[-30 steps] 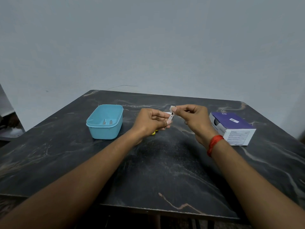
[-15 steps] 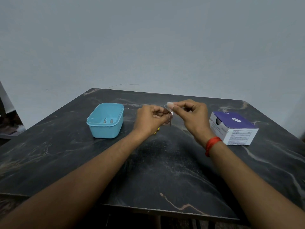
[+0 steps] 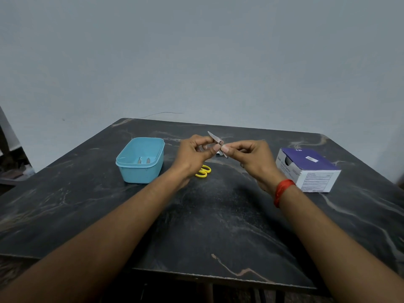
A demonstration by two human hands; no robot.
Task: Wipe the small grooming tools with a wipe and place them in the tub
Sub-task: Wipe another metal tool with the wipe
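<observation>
My left hand (image 3: 192,153) pinches a small metal nail clipper (image 3: 213,137) above the table's middle, its thin lever pointing up and back. My right hand (image 3: 251,157) meets it from the right, thumb and forefinger closed on the clipper's lower end with a small pale wipe (image 3: 220,152) just showing beneath them. The light blue tub (image 3: 140,171) stands to the left of my hands, with two small metal tools (image 3: 143,160) lying inside. Yellow scissors (image 3: 203,171) lie on the table, partly hidden behind my left hand.
A purple and white cardboard box (image 3: 308,169) sits to the right of my right hand. The dark marble table (image 3: 207,226) stands against a plain grey wall. A red band circles my right wrist (image 3: 282,190).
Both hands have risen slightly and stayed together. The clipper has turned so its lever now sticks up and back, and the yellow scissors show more below my left hand.
</observation>
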